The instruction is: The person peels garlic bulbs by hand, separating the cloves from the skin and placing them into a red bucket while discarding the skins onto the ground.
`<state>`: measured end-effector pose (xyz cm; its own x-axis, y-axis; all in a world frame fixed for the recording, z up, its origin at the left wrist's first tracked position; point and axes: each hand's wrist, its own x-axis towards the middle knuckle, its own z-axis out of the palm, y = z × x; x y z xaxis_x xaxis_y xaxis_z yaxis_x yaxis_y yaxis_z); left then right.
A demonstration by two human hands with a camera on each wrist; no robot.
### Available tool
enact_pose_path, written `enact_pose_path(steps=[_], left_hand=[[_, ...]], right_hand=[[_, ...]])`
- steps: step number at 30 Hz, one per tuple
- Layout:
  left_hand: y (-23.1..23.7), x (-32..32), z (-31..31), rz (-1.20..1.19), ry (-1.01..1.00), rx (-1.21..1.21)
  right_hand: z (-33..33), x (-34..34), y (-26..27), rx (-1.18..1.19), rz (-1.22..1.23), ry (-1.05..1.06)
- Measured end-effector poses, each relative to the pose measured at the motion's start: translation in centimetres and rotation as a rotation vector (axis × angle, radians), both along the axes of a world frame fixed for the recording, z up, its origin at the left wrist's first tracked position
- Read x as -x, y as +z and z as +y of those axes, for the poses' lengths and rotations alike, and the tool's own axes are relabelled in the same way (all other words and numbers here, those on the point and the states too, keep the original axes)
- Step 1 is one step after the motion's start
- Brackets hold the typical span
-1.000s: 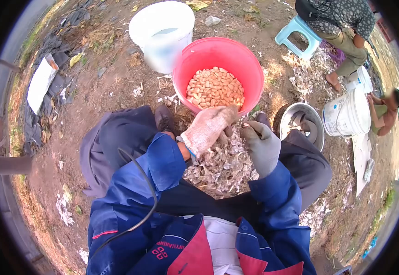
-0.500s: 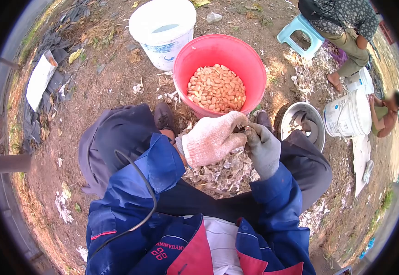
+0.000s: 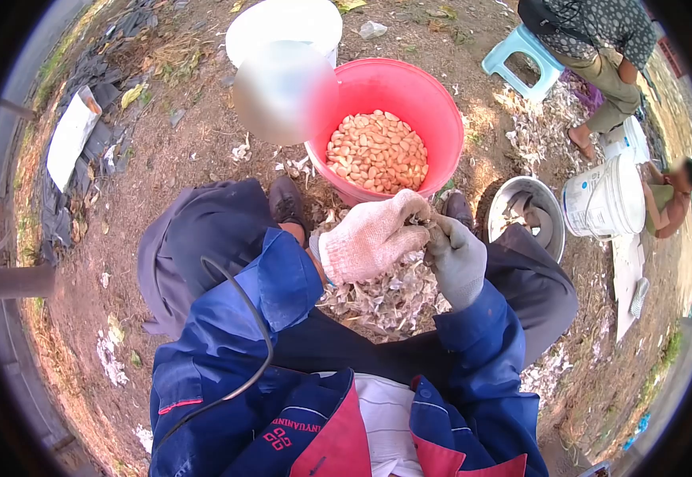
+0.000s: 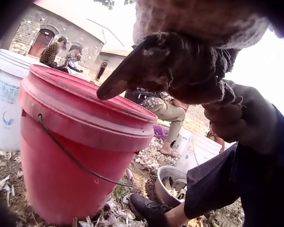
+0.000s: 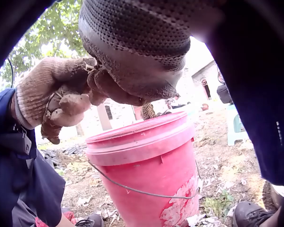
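Observation:
My left hand [image 3: 374, 238], in a pinkish-white glove, meets my right hand [image 3: 457, 258], in a grey glove, over a pile of papery garlic skins [image 3: 394, 298] between my legs. Both hands pinch a small garlic clove [image 5: 90, 67] at their fingertips; the gloves mostly hide it. Pale cloves [image 5: 72, 104] also sit in the curled fingers of the left hand. Just beyond the hands stands a pink bucket [image 3: 362, 83] with many peeled garlic cloves [image 3: 378, 151] at its bottom. Its wire handle [image 5: 146, 192] hangs down the near side.
A white bucket [image 3: 282, 28] stands behind the pink one, partly blurred. To the right are a metal basin [image 3: 556, 238], a white pail [image 3: 604, 199] and a light-blue stool [image 3: 525, 63] under a seated person. Another person sits at the far right. Skins litter the soil.
The left hand has come back from the pink bucket's near rim to the right hand's fingertips. Over the last half second both hands have barely shifted.

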<state>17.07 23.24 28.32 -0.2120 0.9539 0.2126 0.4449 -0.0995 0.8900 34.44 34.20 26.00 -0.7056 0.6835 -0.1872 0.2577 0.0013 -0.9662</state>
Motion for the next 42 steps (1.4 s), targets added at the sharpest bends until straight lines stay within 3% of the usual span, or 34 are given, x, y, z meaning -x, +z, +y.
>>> enact_pose_path(steps=[2, 3, 5, 9, 10, 11, 13, 17, 19, 20, 22, 23, 28, 35, 37, 38, 40, 42], left_hand=[[1.1, 0.1, 0.1, -0.545, -0.037, 0.28], [1.1, 0.0, 0.1, -0.543, -0.034, 0.279], [1.3, -0.2, 0.2, -0.756, -0.009, 0.311], [1.8, 0.1, 0.4, -0.873, 0.0, 0.346], [1.8, 0.1, 0.4, -0.894, -0.001, 0.354], [1.8, 0.0, 0.5, -0.917, -0.003, 0.363], [1.9, 0.1, 0.6, -0.917, -0.005, 0.37], [1.5, 0.2, 0.5, -0.989, -0.02, 0.362], [1.6, 0.1, 0.5, -0.999, -0.017, 0.371], [1.7, 0.1, 0.5, -1.008, -0.016, 0.379], [1.6, -0.1, 0.5, -0.988, -0.012, 0.357], [1.5, -0.2, 0.5, -0.969, -0.006, 0.338], [1.5, -0.5, 0.7, -0.905, -0.002, 0.31], [1.2, -0.7, 0.9, -0.841, -0.002, 0.327], [0.9, -0.8, 1.0, -0.829, 0.009, 0.338], [0.9, -0.8, 1.0, -0.818, 0.021, 0.345], [1.0, -0.9, 1.1, -0.825, 0.028, 0.353], [1.2, -0.8, 1.2, -0.834, 0.038, 0.359]], right_hand=[[0.1, -0.2, -0.2, -0.076, -0.021, 0.015], [0.2, -0.2, -0.3, -0.153, -0.039, 0.031], [0.1, -0.1, 0.1, -0.117, -0.036, -0.019], [-0.4, 1.0, 1.1, -0.195, 0.055, -0.214], [-0.2, 0.7, 0.1, -0.418, 0.07, -0.205], [-0.1, 0.6, 0.0, -0.42, 0.071, -0.204], [-0.1, 0.8, 0.5, -0.741, 0.088, -0.154], [0.1, 1.0, 0.4, -0.788, 0.145, -0.13], [-0.5, 0.9, 1.4, 0.009, 0.081, -0.22], [-0.4, 0.6, 1.2, 0.007, 0.082, -0.219], [0.2, 0.1, 0.9, 0.273, 0.225, -0.144], [0.2, 0.0, 0.9, 0.27, 0.226, -0.144], [0.2, 0.6, 0.3, 0.717, 0.367, -0.218], [0.0, 0.3, -0.2, 0.78, 0.418, -0.176], [-0.4, 0.7, 0.4, 0.44, 0.295, -0.261], [-0.4, 0.7, 0.6, 0.441, 0.296, -0.262], [-0.5, 0.6, 0.9, 0.206, 0.146, -0.313], [-0.4, 0.8, 2.2, 0.183, 0.098, -0.294]])
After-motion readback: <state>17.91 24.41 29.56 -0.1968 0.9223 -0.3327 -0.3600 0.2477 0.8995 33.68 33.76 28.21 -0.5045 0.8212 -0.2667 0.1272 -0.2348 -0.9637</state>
